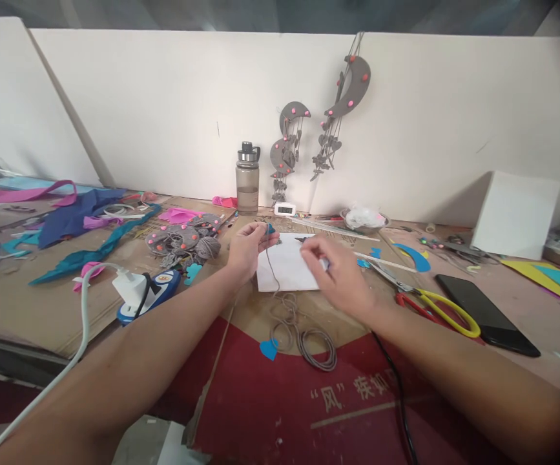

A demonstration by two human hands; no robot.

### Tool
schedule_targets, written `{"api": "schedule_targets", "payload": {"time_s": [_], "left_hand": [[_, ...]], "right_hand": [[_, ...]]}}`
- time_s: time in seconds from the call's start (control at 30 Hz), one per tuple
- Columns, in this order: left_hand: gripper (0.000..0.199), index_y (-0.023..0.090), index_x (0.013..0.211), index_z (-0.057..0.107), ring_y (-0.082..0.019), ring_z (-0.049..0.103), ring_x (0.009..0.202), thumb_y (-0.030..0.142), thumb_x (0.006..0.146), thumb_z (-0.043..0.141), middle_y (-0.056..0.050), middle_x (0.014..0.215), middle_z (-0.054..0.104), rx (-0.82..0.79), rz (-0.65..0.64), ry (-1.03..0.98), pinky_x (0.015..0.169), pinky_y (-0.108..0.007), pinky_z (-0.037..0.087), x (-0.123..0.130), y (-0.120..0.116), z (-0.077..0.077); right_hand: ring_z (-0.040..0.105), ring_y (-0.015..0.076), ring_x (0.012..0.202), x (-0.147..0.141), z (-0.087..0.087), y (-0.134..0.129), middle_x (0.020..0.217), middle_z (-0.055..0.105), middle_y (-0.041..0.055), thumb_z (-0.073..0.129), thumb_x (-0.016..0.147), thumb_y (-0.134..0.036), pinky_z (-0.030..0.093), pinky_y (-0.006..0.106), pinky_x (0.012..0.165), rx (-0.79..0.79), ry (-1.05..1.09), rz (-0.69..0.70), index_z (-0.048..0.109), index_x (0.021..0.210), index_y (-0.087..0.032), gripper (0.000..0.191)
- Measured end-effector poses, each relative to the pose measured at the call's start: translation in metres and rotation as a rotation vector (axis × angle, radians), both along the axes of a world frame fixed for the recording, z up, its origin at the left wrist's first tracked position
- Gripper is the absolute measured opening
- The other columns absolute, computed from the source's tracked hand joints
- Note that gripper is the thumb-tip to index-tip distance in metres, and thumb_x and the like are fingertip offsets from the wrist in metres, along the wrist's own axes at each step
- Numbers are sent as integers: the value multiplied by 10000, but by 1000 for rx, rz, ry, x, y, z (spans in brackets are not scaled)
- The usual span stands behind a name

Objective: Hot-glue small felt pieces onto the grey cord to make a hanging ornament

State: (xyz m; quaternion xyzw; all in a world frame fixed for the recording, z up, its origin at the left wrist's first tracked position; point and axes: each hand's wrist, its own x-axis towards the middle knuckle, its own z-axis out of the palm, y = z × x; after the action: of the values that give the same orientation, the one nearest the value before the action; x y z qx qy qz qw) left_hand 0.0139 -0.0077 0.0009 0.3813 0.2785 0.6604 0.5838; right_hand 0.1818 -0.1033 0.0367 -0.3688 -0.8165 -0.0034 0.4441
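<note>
My left hand (250,248) is closed in a pinch on a small blue felt piece (270,228). A thin grey cord (272,266) hangs from its fingertips and runs down to loose loops and a coil (319,350) on the cardboard. My right hand (332,268) is bent over the right side of a white sheet (289,278), fingers curled toward the thumb; what they hold, if anything, is hidden. A dark pointed tip (301,239) shows just beyond its fingers. Near the coil lies a blue felt heart (269,349).
Scissors (435,310) and a phone (487,316) lie at right; a power strip (163,287) and grey felt pieces with yarn (187,240) at left. Behind stand a bottle (247,184) and a small clock (285,209). Grey moon hangings (354,87) hang on the white board. A black cable (396,387) crosses the front.
</note>
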Motion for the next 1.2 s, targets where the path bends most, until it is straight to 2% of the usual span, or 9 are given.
{"api": "schedule_targets", "payload": {"time_s": [0.13, 0.2, 0.33, 0.43, 0.53, 0.67, 0.83, 1.03, 1.2], "left_hand": [[167, 129, 753, 568, -155, 680, 697, 230, 717, 696, -29, 695, 645, 3, -44, 6, 710, -305, 560, 3, -2, -2], [156, 125, 761, 577, -155, 683, 689, 226, 723, 690, -25, 690, 641, -9, -51, 21, 698, -297, 560, 5, -3, -4], [179, 113, 748, 587, -157, 684, 660, 233, 708, 714, -33, 707, 640, -43, -74, 112, 669, -293, 558, 10, -6, -11], [175, 112, 736, 588, -152, 680, 640, 225, 704, 719, -25, 695, 633, -71, -93, 157, 643, -278, 557, 12, -6, -16], [150, 113, 745, 598, -152, 682, 638, 219, 720, 701, -25, 701, 637, -80, -90, 160, 630, -266, 558, 12, -4, -19], [149, 115, 743, 596, -155, 683, 640, 221, 727, 700, -41, 706, 648, -96, -75, 165, 618, -259, 558, 12, -3, -19], [120, 112, 742, 582, -159, 684, 650, 197, 753, 666, -57, 717, 654, -127, -51, 163, 628, -265, 560, 12, -3, -17], [120, 116, 762, 582, -149, 679, 658, 200, 753, 668, -56, 724, 659, -129, -33, 121, 644, -263, 555, 12, -2, -17], [128, 117, 773, 567, -145, 675, 656, 190, 750, 669, -47, 715, 649, -106, -11, 77, 666, -275, 549, 11, -3, -15]], "right_hand": [[546, 197, 810, 37, -13, 38, 874, 590, 80, 482, 856, -346, 418, 316, 723, -156, -23, -498, 518, 924, -159, 203], [566, 236, 878, 51, -24, 53, 900, 611, 127, 496, 838, -422, 423, 330, 756, -317, -108, -694, 539, 899, -135, 297], [624, 251, 838, 61, -38, 68, 859, 660, 151, 531, 797, -462, 434, 305, 692, -654, -258, -739, 581, 885, -125, 352], [639, 254, 797, 62, -41, 74, 881, 677, 157, 566, 752, -412, 435, 302, 641, -708, -244, -761, 599, 905, -127, 325], [640, 245, 800, 63, -43, 78, 897, 685, 133, 555, 737, -372, 446, 301, 648, -643, -83, -780, 600, 945, -141, 313], [622, 240, 803, 55, -45, 78, 870, 671, 121, 497, 738, -305, 461, 324, 704, -478, 102, -740, 598, 896, -145, 247], [584, 208, 790, 37, -44, 70, 891, 615, 83, 524, 704, -278, 491, 361, 735, -320, 332, -565, 529, 960, -145, 288], [570, 111, 592, 20, -45, 47, 943, 565, 27, 480, 799, -257, 514, 286, 530, -414, 507, -121, 438, 1087, -190, 299], [525, 93, 485, 14, -41, 32, 749, 559, -15, 423, 887, -307, 476, 269, 515, -455, 352, -32, 489, 1025, -184, 197]]}}
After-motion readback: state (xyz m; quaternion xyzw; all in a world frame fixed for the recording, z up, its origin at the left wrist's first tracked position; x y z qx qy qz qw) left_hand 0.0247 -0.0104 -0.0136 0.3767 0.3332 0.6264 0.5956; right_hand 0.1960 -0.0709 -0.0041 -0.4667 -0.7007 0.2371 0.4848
